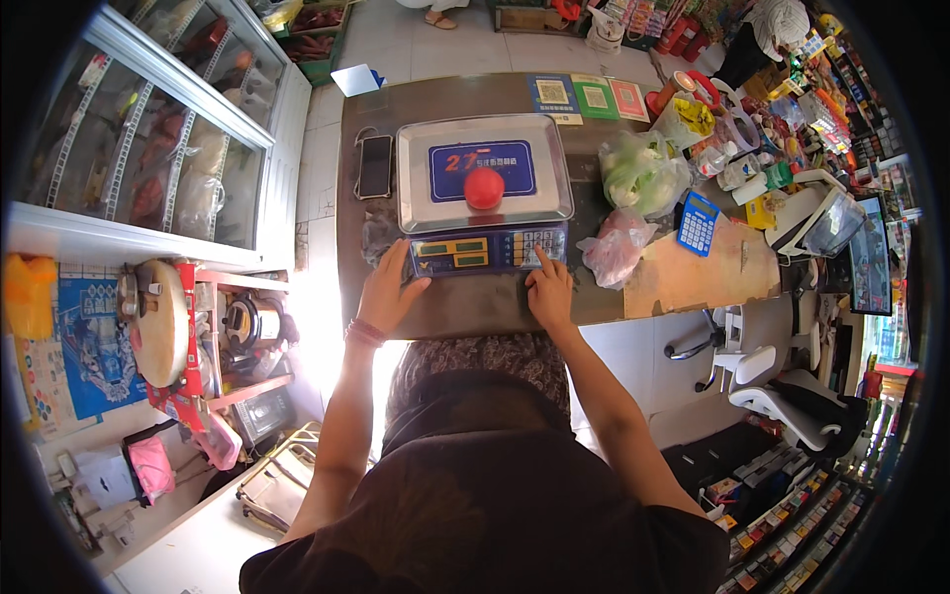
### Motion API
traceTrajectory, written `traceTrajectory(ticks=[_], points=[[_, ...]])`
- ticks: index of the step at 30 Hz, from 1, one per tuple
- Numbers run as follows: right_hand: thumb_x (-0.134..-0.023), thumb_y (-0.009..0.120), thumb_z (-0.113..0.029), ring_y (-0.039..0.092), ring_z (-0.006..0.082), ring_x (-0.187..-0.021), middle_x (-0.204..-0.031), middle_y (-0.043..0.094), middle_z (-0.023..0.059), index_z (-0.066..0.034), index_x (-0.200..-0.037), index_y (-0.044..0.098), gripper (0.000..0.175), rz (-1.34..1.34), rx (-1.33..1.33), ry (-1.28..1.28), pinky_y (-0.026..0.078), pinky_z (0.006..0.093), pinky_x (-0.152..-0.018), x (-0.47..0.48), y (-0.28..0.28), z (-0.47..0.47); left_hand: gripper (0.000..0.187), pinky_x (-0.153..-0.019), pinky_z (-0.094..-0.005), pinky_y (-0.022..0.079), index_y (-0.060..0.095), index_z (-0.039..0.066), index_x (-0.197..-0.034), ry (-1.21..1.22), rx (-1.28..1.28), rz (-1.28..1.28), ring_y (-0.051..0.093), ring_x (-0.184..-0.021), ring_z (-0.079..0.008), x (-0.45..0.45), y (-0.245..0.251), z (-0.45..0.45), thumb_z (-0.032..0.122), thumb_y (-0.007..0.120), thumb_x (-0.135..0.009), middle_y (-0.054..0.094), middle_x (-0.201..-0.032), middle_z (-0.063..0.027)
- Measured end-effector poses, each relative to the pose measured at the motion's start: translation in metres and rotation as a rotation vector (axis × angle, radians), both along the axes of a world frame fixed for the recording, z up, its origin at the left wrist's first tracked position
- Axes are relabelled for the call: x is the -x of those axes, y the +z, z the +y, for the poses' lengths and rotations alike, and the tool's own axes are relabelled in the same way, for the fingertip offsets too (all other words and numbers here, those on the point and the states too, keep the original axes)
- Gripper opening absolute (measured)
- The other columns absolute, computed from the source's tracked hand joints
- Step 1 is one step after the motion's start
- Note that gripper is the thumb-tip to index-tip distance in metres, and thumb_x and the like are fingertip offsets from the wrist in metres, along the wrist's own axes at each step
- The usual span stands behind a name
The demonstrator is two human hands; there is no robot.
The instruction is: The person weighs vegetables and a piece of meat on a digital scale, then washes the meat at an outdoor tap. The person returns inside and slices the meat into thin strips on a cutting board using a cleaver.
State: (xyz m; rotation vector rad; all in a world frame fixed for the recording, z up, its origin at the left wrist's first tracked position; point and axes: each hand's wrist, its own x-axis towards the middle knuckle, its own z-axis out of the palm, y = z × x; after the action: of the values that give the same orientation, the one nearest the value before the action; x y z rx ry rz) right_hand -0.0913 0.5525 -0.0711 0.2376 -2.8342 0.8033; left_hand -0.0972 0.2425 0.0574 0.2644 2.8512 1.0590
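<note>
A digital weighing scale with a steel pan [486, 214] stands on the counter before me. One round red item [483, 188], seemingly a tomato, rests on the blue printed panel in the pan. My left hand [390, 289] is at the left end of the scale's display panel [451, 254], thumb spread from the fingers and nothing held. At the other end, my right hand [550, 288] reaches its index finger onto the number keypad [536, 247]. Its other fingers are partly curled, and it holds nothing.
Left of the scale lies a smartphone [375, 166]. On the right are a bag of green vegetables [644, 174], a pinkish plastic bag [618, 247] and a blue calculator [698, 224]. Printed code cards [594, 96] line the far edge. A glass-door fridge [148, 134] stands left.
</note>
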Motion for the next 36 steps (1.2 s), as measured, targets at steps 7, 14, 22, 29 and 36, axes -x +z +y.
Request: traceTrajectory(ticks=[7, 14, 22, 29, 36], points=[[-0.072, 0.055, 0.006, 0.052, 0.0347, -0.109, -0.129, 0.056, 0.0114, -0.0040, -0.083, 0.059, 0.015, -0.013, 0.255, 0.096, 0.044, 0.0425, -0.092, -0.004, 0.052, 0.013, 0.075, -0.106, -0.0429, 0.036, 0.035, 0.001, -0.142, -0.147, -0.003, 0.138, 0.038, -0.132, -0.0409, 0.074, 0.002, 0.052, 0.035, 0.069, -0.085, 0.032, -0.148, -0.0231], [-0.079, 0.052, 0.008, 0.061, 0.0304, -0.096, -0.112, 0.064, 0.0122, -0.0039, -0.090, 0.060, 0.018, -0.168, 0.468, -0.112, 0.050, 0.0347, -0.079, -0.064, 0.041, 0.115, 0.093, -0.098, -0.0439, 0.045, 0.036, 0.011, -0.143, -0.154, 0.193, 0.233, 0.050, -0.122, -0.0377, 0.172, -0.086, 0.093, 0.026, 0.084, -0.063, 0.040, -0.143, -0.0182], [-0.071, 0.057, 0.007, 0.052, 0.0358, -0.114, -0.126, 0.057, 0.0135, -0.0064, -0.086, 0.062, 0.021, 0.004, -0.003, -0.480, 0.043, 0.0414, -0.093, -0.019, 0.009, 0.304, 0.082, -0.100, -0.0366, 0.042, 0.049, 0.007, -0.135, -0.049, -0.311, -0.095, 0.053, -0.117, -0.0298, 0.093, -0.012, 0.178, 0.016, 0.086, -0.062, 0.055, -0.125, -0.0139], [-0.066, 0.058, 0.006, 0.043, 0.0386, -0.125, -0.135, 0.052, 0.0119, -0.0076, -0.077, 0.059, 0.018, 0.040, -0.113, -0.415, 0.035, 0.0477, -0.101, 0.066, -0.048, 0.346, 0.085, -0.103, -0.0364, 0.039, 0.044, 0.007, -0.140, -0.131, -0.291, -0.178, 0.050, -0.122, -0.0239, 0.054, 0.036, 0.269, 0.014, 0.084, -0.066, 0.051, -0.134, -0.0112], [-0.065, 0.059, 0.006, 0.042, 0.0386, -0.126, -0.134, 0.053, 0.0109, -0.0078, -0.072, 0.056, 0.016, 0.113, -0.075, -0.500, 0.031, 0.0480, -0.104, 0.064, -0.044, 0.372, 0.084, -0.108, -0.0356, 0.034, 0.043, 0.006, -0.140, 0.039, -0.390, -0.236, 0.045, -0.127, -0.0255, 0.059, 0.056, 0.313, 0.009, 0.082, -0.065, 0.048, -0.136, -0.0116]])
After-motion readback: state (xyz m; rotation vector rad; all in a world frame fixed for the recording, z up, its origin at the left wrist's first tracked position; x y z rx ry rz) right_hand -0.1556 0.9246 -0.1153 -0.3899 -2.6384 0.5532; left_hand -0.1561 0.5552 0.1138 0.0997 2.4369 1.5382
